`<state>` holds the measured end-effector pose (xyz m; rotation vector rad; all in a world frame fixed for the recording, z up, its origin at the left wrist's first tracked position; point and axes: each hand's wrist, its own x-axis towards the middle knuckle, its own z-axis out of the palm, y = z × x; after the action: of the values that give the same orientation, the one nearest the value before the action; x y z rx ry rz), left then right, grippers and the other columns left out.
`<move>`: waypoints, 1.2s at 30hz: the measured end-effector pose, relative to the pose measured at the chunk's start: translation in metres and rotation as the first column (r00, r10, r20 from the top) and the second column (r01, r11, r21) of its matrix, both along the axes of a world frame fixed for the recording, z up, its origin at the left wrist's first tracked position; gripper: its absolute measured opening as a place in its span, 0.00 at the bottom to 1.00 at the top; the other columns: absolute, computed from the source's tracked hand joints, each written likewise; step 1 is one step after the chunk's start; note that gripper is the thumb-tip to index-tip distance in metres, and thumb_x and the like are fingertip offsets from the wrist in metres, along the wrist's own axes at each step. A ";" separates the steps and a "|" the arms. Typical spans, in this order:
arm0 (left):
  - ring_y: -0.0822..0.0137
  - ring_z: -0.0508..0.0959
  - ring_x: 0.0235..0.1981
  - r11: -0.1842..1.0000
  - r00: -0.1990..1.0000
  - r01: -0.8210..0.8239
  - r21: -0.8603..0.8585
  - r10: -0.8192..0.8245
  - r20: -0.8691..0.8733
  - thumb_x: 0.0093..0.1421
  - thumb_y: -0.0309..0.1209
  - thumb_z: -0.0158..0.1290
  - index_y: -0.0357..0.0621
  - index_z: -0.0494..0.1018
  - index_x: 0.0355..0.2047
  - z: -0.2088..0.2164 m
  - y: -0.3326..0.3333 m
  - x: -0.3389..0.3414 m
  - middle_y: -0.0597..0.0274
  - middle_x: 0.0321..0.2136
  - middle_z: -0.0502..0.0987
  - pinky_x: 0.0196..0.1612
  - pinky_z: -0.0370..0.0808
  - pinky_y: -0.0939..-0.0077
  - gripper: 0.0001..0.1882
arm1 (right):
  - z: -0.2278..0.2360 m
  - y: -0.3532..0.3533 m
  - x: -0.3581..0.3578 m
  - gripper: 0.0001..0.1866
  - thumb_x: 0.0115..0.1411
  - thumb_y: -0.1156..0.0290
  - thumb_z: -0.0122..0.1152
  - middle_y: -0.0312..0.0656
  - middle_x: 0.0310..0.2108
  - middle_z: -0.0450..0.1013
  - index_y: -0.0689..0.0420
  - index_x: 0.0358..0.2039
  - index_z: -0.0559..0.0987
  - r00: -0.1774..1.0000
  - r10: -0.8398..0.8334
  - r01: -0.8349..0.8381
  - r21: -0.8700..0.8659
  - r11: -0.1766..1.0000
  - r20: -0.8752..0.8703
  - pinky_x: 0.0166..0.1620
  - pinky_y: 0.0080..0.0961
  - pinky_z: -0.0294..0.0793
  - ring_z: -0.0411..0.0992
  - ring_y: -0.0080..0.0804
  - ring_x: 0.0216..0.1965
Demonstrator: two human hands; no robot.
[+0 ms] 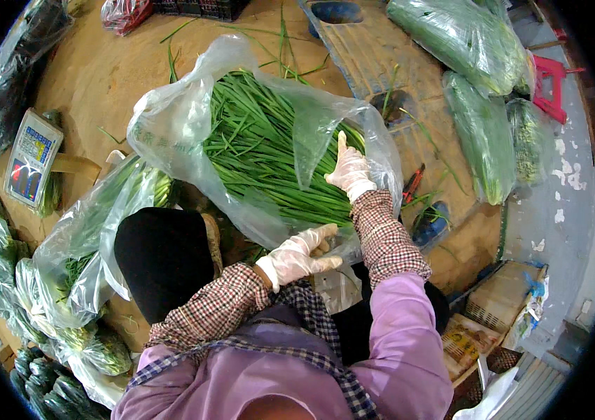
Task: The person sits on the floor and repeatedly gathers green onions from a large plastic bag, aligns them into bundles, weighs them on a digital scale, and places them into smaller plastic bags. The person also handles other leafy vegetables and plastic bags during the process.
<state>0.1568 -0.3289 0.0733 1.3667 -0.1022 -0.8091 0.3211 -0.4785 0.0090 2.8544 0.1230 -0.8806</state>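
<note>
Left glove: the gloved left hand is at the near edge of the clear plastic bag, fingers loosely parted; it appears to hold nothing, though whether it touches the film is hard to tell.
Right glove: the gloved right hand lies on the right side of the chive-like greens, index finger straight, thumb out — whether the other fingers grip anything, I cannot tell.
Greens: long leaves, roughly aligned, inside the open bag in front of the person.
Handling: best done, I judge, with light, flat fingers and the film lifted clear, so leaves don't crease; the red-handled tool near the right wrist could snag plastic.
Surface: brown floor with stray leaves — and a soiled blue panel just beyond the bag.
Room: digital scale at left; bagged vegetables at upper right; grey ledge, paint flaking; dark crate farthest off.
</note>
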 end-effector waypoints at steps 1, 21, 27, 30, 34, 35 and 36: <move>0.70 0.68 0.34 0.996 0.997 -0.045 -0.078 0.039 -0.068 0.49 0.37 0.58 0.36 0.55 0.54 -0.003 -0.001 0.000 0.59 0.34 0.67 0.39 0.67 0.80 0.36 | 0.004 -0.001 0.001 0.56 0.37 0.54 0.65 0.52 0.44 0.66 0.57 0.60 0.42 1.000 -0.005 0.006 0.012 1.000 -0.008 0.49 0.30 0.65 0.66 0.43 0.46; 0.59 0.73 0.41 0.346 0.651 -0.727 -0.593 0.073 -0.755 0.52 0.46 0.52 0.42 0.64 0.48 -0.082 0.015 -0.010 0.54 0.42 0.72 0.44 0.71 0.60 0.28 | 0.084 0.060 -0.111 0.45 0.43 0.47 0.63 0.45 0.45 0.63 0.62 0.54 0.57 0.687 -0.313 0.706 0.704 0.076 -0.655 0.46 0.24 0.60 0.64 0.28 0.41; 0.63 0.67 0.47 0.751 0.700 -0.586 -0.303 0.658 0.279 0.47 0.29 0.56 0.39 0.48 0.56 0.005 0.001 -0.036 0.56 0.45 0.66 0.50 0.64 0.74 0.38 | 0.080 0.061 -0.192 0.38 0.44 0.58 0.66 0.39 0.48 0.63 0.59 0.53 0.60 0.754 -0.220 0.441 0.725 -0.529 -0.619 0.52 0.28 0.58 0.62 0.30 0.49; 0.48 0.62 0.51 0.804 0.798 -0.479 0.353 0.231 0.556 0.38 0.31 0.58 0.36 0.33 0.58 0.034 0.007 -0.068 0.37 0.51 0.57 0.53 0.61 0.69 0.54 | 0.106 0.054 -0.221 0.47 0.39 0.52 0.66 0.43 0.54 0.57 0.59 0.56 0.55 0.821 -0.077 0.419 0.689 -0.592 -0.566 0.57 0.30 0.51 0.55 0.33 0.55; 0.42 0.66 0.44 0.754 0.770 -0.444 0.484 0.045 0.637 0.34 0.30 0.58 0.31 0.37 0.57 0.077 0.011 -0.087 0.34 0.49 0.58 0.46 0.65 0.61 0.54 | 0.122 0.066 -0.237 0.56 0.36 0.48 0.66 0.47 0.59 0.48 0.59 0.59 0.47 0.842 0.079 0.415 0.546 -0.727 -0.534 0.59 0.30 0.45 0.47 0.35 0.60; 0.42 0.66 0.45 0.750 0.709 -0.482 0.452 0.031 0.705 0.33 0.30 0.58 0.30 0.39 0.57 0.081 0.011 -0.091 0.34 0.49 0.58 0.46 0.66 0.61 0.53 | 0.126 0.068 -0.235 0.57 0.35 0.48 0.66 0.48 0.60 0.46 0.59 0.60 0.46 0.860 0.102 0.396 0.526 -0.752 -0.500 0.59 0.30 0.44 0.45 0.35 0.61; 0.42 0.64 0.47 0.756 0.626 -0.520 0.398 0.021 0.779 0.33 0.31 0.57 0.30 0.40 0.57 0.084 0.009 -0.094 0.35 0.50 0.57 0.47 0.64 0.61 0.52 | 0.137 0.064 -0.233 0.56 0.39 0.47 0.62 0.47 0.61 0.43 0.62 0.60 0.43 0.910 0.072 0.332 0.618 -0.713 -0.407 0.56 0.30 0.51 0.45 0.37 0.61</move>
<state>0.0624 -0.3201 0.1568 2.2095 -0.2707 0.0904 0.0878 -0.4143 0.1457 4.6439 1.4182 -2.2567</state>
